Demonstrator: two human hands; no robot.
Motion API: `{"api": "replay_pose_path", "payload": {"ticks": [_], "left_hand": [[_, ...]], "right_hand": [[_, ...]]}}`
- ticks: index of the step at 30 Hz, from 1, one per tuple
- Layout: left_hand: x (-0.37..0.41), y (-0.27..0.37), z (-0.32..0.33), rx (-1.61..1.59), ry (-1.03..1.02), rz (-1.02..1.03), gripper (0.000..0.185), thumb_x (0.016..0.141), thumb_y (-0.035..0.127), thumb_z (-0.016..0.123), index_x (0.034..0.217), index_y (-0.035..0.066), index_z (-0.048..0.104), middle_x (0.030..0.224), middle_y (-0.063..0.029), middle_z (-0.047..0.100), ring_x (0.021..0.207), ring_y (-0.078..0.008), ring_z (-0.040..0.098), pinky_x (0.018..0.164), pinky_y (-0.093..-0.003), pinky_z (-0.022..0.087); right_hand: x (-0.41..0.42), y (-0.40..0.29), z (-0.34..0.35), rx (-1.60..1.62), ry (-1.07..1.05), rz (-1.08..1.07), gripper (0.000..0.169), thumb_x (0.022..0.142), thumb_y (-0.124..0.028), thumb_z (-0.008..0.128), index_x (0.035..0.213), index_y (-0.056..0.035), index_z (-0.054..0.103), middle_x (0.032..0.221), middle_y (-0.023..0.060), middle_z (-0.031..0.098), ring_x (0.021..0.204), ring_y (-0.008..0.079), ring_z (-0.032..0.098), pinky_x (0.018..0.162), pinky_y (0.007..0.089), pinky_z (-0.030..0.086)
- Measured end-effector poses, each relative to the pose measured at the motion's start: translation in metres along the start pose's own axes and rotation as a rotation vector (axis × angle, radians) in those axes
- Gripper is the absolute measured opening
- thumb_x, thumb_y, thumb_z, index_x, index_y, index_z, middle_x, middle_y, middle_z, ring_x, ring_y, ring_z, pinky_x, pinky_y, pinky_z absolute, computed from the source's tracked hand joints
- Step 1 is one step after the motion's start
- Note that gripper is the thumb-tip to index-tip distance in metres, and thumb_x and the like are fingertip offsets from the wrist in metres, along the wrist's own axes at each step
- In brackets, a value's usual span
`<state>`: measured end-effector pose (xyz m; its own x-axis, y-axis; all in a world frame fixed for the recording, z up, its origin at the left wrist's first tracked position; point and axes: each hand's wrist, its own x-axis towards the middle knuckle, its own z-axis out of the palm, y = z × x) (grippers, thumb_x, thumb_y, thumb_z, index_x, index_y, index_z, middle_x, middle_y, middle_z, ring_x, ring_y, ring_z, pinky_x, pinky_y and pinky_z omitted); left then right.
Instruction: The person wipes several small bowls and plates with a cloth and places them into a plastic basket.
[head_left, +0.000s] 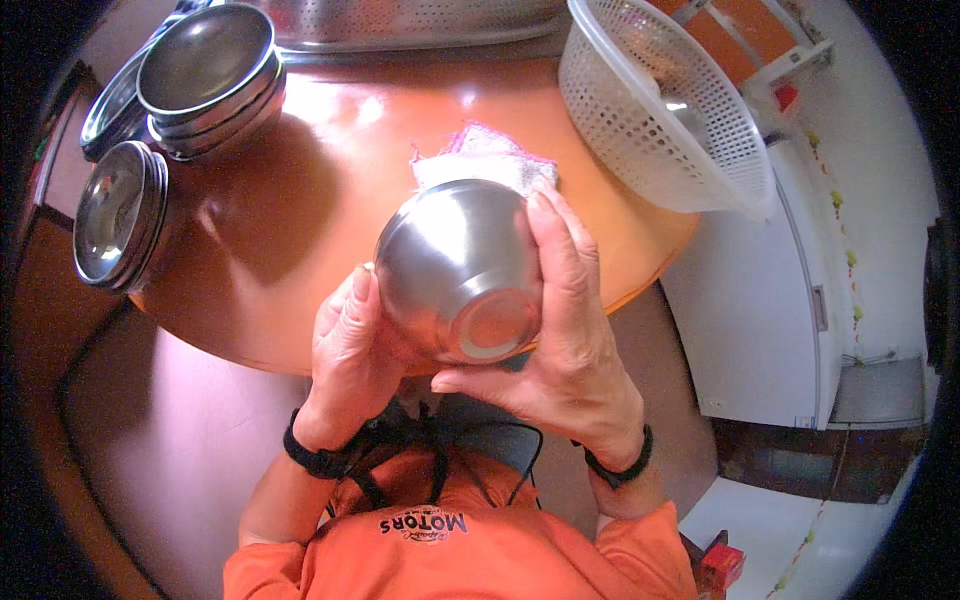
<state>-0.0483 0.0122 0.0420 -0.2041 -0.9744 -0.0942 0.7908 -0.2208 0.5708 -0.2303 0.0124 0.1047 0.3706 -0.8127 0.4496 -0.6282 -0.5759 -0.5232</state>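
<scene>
A stainless steel bowl (450, 247) is tilted on its side between my hands, its round foot towards me. My left hand (352, 352) grips it from the left, the thumb lying along the wall. From the right, my right hand (574, 322) spans it, fingers up the far side and thumb below the foot. Just beyond the bowl, a white cloth with pink edging (487, 154) shows near my right fingertips; the bowl hides its lower part. Whether the right fingers touch the cloth, I cannot tell.
On the round orange table (390, 101), stacked metal bowls (214, 60) and a lower stack of small metal dishes (112, 217) stand at left. A perforated metal tray (420, 22) is at the back. A white plastic colander (652, 127) leans at the right, by a white cabinet (750, 300).
</scene>
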Motion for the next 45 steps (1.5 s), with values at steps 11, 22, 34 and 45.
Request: {"api": "replay_pose_path", "payload": {"ticks": [11,22,34,45], "left_hand": [[-0.008,-0.002,-0.008,0.284,-0.148,0.089,0.052,0.105,0.043,0.049,0.127,-0.004,0.056,0.119,-0.0134,0.064,0.106,-0.0222,0.064,0.088,-0.0373,0.056],[-0.009,0.0,0.003,0.206,-0.094,0.017,0.05,0.105,0.04,0.05,0.127,-0.004,0.055,0.108,-0.0108,0.066,0.094,-0.0167,0.065,0.082,-0.0331,0.056],[-0.008,0.001,0.001,0.305,-0.119,0.009,0.047,0.105,0.043,0.051,0.119,-0.001,0.058,0.101,-0.0077,0.066,0.084,-0.0121,0.064,0.072,-0.0266,0.055],[-0.007,0.005,0.007,0.501,-0.292,-0.057,0.035,0.108,0.03,0.049,0.109,-0.002,0.062,0.102,-0.0064,0.066,0.093,-0.0132,0.065,0.086,-0.0295,0.055]], "right_hand": [[0.003,0.0,-0.009,0.005,-0.022,-0.04,0.125,0.053,-0.029,0.099,0.149,0.0018,0.025,0.146,0.0266,0.037,0.135,0.0432,0.04,0.115,0.0497,0.033],[0.003,-0.002,-0.009,-0.029,-0.04,-0.045,0.134,0.052,-0.03,0.099,0.155,0.0001,0.018,0.15,0.0278,0.032,0.139,0.0448,0.036,0.116,0.0505,0.032],[-0.001,0.009,-0.001,-0.05,-0.015,-0.103,0.125,0.049,-0.024,0.099,0.149,-0.002,0.027,0.147,0.0273,0.034,0.135,0.0457,0.041,0.113,0.0515,0.036],[-0.03,0.0,-0.098,-0.286,0.086,0.136,0.126,0.057,-0.041,0.096,0.153,-0.0016,0.025,0.15,0.0189,0.039,0.137,0.0324,0.043,0.115,0.0449,0.036]]}}
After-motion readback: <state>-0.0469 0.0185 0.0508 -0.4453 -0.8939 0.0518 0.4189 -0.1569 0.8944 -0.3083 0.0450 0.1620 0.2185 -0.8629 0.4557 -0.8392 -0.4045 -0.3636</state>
